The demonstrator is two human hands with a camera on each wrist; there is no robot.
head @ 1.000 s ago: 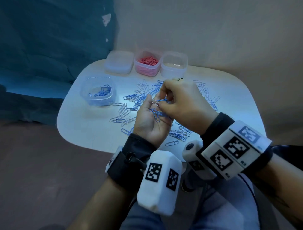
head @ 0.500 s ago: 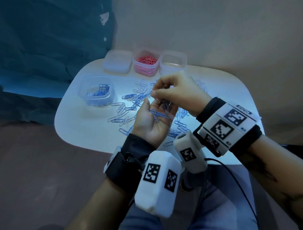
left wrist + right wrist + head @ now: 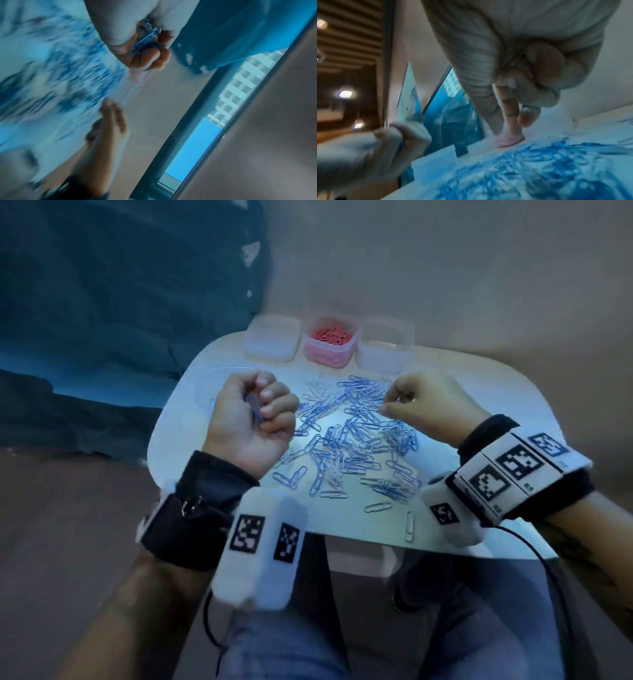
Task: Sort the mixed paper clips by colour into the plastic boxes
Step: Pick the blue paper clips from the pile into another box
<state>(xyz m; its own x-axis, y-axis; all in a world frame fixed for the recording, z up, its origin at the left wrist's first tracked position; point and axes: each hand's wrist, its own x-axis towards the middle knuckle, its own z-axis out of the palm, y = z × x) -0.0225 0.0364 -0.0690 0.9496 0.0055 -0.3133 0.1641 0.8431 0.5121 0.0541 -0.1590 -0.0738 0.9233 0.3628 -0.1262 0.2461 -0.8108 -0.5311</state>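
Blue and pale paper clips [image 3: 346, 440] lie in a loose pile on the white table [image 3: 479, 392]. My left hand [image 3: 260, 409] hovers at the pile's left, curled into a fist round a bunch of blue clips [image 3: 145, 39]. My right hand [image 3: 387, 405] is over the pile's far right part, thumb and forefinger pointing down at the clips, the other fingers curled. Blur hides whether it pinches a clip. A clear box [image 3: 209, 385] is mostly hidden behind my left hand. At the back stand a box of pink clips [image 3: 330, 340] and an empty clear box [image 3: 385, 350].
A third closed translucent box [image 3: 270, 342] stands left of the pink one, against the beige wall. A few stray clips [image 3: 409, 525] lie near the table's front edge. My knees are under the table. A dark blue surface lies beyond the table on the left.
My hands have parted. The left palm closed into a fist on the blue clips and swung left. The right hand left the palm and dropped to the pile on the right.
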